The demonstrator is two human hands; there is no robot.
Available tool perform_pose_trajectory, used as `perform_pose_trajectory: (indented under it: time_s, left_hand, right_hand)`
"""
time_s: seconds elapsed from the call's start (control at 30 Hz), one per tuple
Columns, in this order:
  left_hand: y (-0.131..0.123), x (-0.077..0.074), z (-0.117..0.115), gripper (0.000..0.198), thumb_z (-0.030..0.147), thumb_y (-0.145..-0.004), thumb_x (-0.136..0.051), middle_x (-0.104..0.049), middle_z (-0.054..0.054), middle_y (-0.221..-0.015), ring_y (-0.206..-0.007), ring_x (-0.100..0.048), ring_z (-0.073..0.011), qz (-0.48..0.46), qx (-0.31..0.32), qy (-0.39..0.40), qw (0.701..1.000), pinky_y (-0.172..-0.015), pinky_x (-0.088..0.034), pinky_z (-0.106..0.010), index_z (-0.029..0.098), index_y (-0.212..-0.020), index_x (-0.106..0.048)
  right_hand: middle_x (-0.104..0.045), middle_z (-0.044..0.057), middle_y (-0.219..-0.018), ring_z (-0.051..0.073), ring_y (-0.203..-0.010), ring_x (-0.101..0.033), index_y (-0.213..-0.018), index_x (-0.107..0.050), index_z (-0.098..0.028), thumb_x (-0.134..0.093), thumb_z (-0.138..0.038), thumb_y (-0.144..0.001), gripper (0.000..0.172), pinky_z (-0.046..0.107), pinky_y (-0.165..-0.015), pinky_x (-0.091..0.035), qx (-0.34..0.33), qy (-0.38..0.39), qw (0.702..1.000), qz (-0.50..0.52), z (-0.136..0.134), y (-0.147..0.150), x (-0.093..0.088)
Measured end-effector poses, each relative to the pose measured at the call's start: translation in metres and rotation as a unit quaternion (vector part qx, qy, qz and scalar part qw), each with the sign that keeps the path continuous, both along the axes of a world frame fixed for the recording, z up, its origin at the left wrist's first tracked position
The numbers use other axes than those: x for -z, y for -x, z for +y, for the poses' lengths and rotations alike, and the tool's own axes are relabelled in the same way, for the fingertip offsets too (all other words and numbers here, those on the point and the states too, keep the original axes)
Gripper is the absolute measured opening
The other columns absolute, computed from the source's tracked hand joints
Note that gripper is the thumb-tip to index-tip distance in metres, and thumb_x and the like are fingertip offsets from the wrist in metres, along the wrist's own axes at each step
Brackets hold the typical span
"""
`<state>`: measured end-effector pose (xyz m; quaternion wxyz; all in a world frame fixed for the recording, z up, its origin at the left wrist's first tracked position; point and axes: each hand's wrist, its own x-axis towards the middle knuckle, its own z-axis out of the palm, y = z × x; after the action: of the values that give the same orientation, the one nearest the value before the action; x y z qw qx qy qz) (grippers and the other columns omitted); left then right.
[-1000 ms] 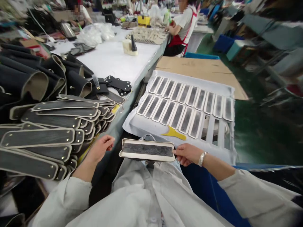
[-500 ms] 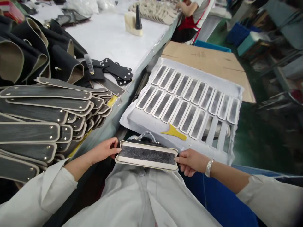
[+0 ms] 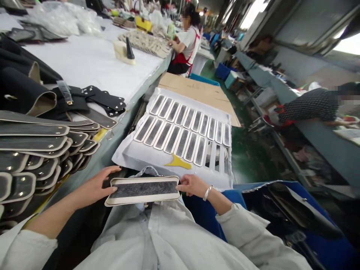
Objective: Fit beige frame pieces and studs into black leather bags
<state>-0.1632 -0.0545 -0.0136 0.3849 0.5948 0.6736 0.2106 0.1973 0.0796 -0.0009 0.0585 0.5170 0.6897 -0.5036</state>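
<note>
A bag (image 3: 144,189) lies across my lap with a long cream-edged side facing up and a dark grey strip along it. Its plastic-wrapped handle (image 3: 146,170) sticks out at the far side. My left hand (image 3: 105,182) is at the bag's left end, the thumb touching its edge and the other fingers stretched away from it. At the right end, my right hand (image 3: 192,185) pinches the rim between thumb and fingers. Just beyond, a yellow scraper-like tool (image 3: 178,161) rests on a white-covered board (image 3: 135,155) beside rows of white-rimmed grey strips (image 3: 164,135).
Stacked grey straps with studs (image 3: 30,144) and black bag pieces (image 3: 25,88) cover the table (image 3: 92,71) on my left. A blue bin (image 3: 239,195) holding dark items stands to my right. Co-workers sit farther off, one in a red apron (image 3: 184,56).
My view has tilted up and turned right, bringing in more of the room. The left fingers have lifted and spread from the bag's end; my right hand keeps its pinch.
</note>
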Motion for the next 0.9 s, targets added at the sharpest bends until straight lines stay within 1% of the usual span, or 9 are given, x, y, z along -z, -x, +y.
perform_pose_trajectory:
  time_s: [0.03,0.07,0.13,0.2,0.3,0.37,0.47,0.67,0.9]
  left_hand:
    - [-0.011,-0.006,0.009,0.057,0.036,-0.075,-0.057,-0.046,-0.009,-0.138,-0.125,-0.043,-0.0269,0.035,0.039,-0.028,0.998,-0.104,-0.035,-0.039,0.02,-0.128,-0.043]
    - [-0.026,-0.013,0.02,0.057,0.034,-0.076,-0.055,-0.045,-0.009,-0.139,-0.126,-0.042,-0.0266,0.064,0.088,-0.047,0.993,-0.108,-0.031,-0.039,0.019,-0.129,-0.045]
    - [-0.06,-0.022,0.043,0.053,0.033,-0.08,-0.051,-0.049,-0.009,-0.137,-0.125,-0.045,-0.0247,0.087,0.189,-0.067,0.976,-0.108,-0.03,-0.035,0.017,-0.131,-0.047]
    - [-0.092,-0.026,0.066,0.046,0.03,-0.083,-0.048,-0.057,-0.008,-0.13,-0.117,-0.053,-0.0231,0.09,0.262,-0.065,0.959,-0.102,-0.036,-0.031,0.017,-0.127,-0.053]
    - [-0.12,-0.026,0.089,0.036,0.026,-0.087,-0.042,-0.066,-0.005,-0.116,-0.103,-0.061,-0.0192,0.073,0.329,-0.056,0.94,-0.09,-0.042,-0.024,0.02,-0.116,-0.062]
    - [-0.125,-0.025,0.094,0.034,0.025,-0.089,-0.04,-0.069,-0.003,-0.11,-0.097,-0.063,-0.0174,0.063,0.343,-0.05,0.936,-0.084,-0.042,-0.021,0.021,-0.113,-0.065]
    - [-0.124,-0.024,0.094,0.035,0.025,-0.09,-0.04,-0.069,-0.002,-0.11,-0.095,-0.063,-0.0163,0.054,0.346,-0.037,0.936,-0.082,-0.041,-0.019,0.021,-0.115,-0.064]
    - [-0.128,-0.023,0.092,0.037,0.024,-0.089,-0.041,-0.069,-0.003,-0.11,-0.093,-0.063,-0.016,0.054,0.346,-0.018,0.937,-0.082,-0.041,-0.02,0.021,-0.117,-0.064]
    - [-0.131,-0.019,0.089,0.038,0.024,-0.088,-0.04,-0.069,-0.003,-0.109,-0.094,-0.063,-0.0178,0.056,0.341,-0.014,0.938,-0.082,-0.04,-0.021,0.023,-0.116,-0.065]
  right_hand:
    - [-0.066,0.002,-0.077,0.013,-0.059,-0.062,-0.095,-0.059,-0.016,-0.073,-0.045,-0.067,0.042,0.026,-0.056,-0.052,-0.018,-0.068,0.997,0.013,0.002,-0.001,-0.001]
    - [-0.066,0.004,-0.089,0.014,-0.066,-0.064,-0.105,-0.058,-0.017,-0.075,-0.042,-0.066,0.049,0.027,-0.062,-0.052,-0.033,-0.127,0.991,0.036,0.004,-0.002,-0.003]
    - [-0.063,0.007,-0.107,0.015,-0.078,-0.064,-0.117,-0.054,-0.018,-0.075,-0.036,-0.067,0.057,0.026,-0.069,-0.052,-0.068,-0.188,0.975,0.098,0.006,0.001,-0.005]
    - [-0.063,0.007,-0.107,0.015,-0.082,-0.063,-0.117,-0.056,-0.019,-0.071,-0.029,-0.072,0.048,0.026,-0.07,-0.051,-0.116,-0.219,0.959,0.135,0.005,0.006,-0.005]
    - [-0.067,0.005,-0.089,0.016,-0.081,-0.061,-0.099,-0.064,-0.017,-0.062,-0.022,-0.081,0.018,0.026,-0.073,-0.047,-0.188,-0.317,0.923,0.109,0.001,0.013,-0.005]
    - [-0.066,0.004,-0.083,0.016,-0.08,-0.06,-0.089,-0.065,-0.017,-0.055,-0.022,-0.087,0.011,0.026,-0.073,-0.045,-0.228,-0.373,0.895,0.082,0.0,0.015,-0.005]
    - [-0.065,0.004,-0.079,0.015,-0.076,-0.058,-0.082,-0.064,-0.016,-0.048,-0.021,-0.092,0.019,0.025,-0.069,-0.042,-0.266,-0.404,0.874,0.055,-0.001,0.017,-0.004]
    - [-0.062,0.003,-0.071,0.015,-0.071,-0.055,-0.072,-0.061,-0.017,-0.051,-0.018,-0.089,0.02,0.026,-0.066,-0.039,-0.288,-0.397,0.87,0.053,0.001,0.015,0.001]
    - [-0.063,0.003,-0.074,0.014,-0.073,-0.055,-0.075,-0.063,-0.016,-0.049,-0.018,-0.089,0.019,0.025,-0.068,-0.039,-0.295,-0.389,0.871,0.055,0.0,0.012,0.007]
